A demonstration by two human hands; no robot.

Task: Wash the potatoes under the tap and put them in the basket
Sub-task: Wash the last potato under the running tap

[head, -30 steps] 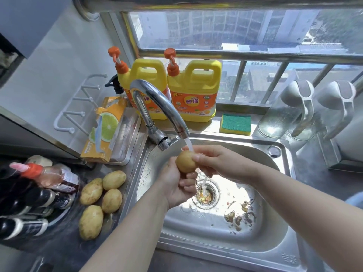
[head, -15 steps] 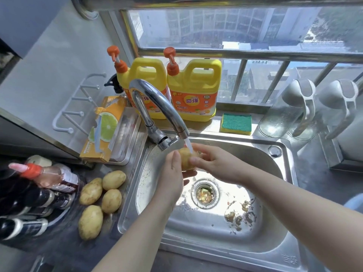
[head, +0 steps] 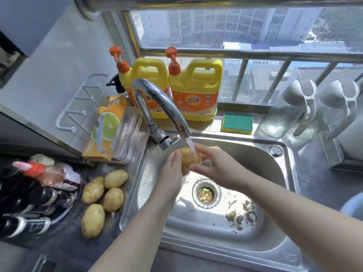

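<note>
- While water ran from the curved chrome tap (head: pixel 157 103), both hands were together on one yellow-brown potato (head: pixel 189 158), held right under the stream so the flow hit its top.
- Left hand (head: pixel 170 176) cupped it from the left, palm against the skin. Its fingertips were hidden behind the potato. Judged as the supporting hand.
- Right hand (head: pixel 219 167) pinched it from the right, thumb on top and fingers underneath. Likely the hand that would turn and rub it.
- Potato sat over the stainless steel sink (head: pixel 285 148), towards the back, beyond the round drain strainer (head: pixel 206 194), so the dirty runoff dropped into the basin and not onto the table (head: pixel 59 250).
- Four yellow potatoes (head: pixel 113 199) lay in a loose cluster on the dark table just beside the sink's left rim, an easy reach for the left hand. They looked dry, probably unwashed.
- Basket not identifiable. A pale rounded edge (head: pixel 353 207) at lower right might be it, cannot tell.
- Stage, judged: early, with one potato in the wash and four waiting.
- Risk: wet skin is slippery, and a slip would drop it among the brown peel scraps (head: pixel 241 213) in the basin.
</note>
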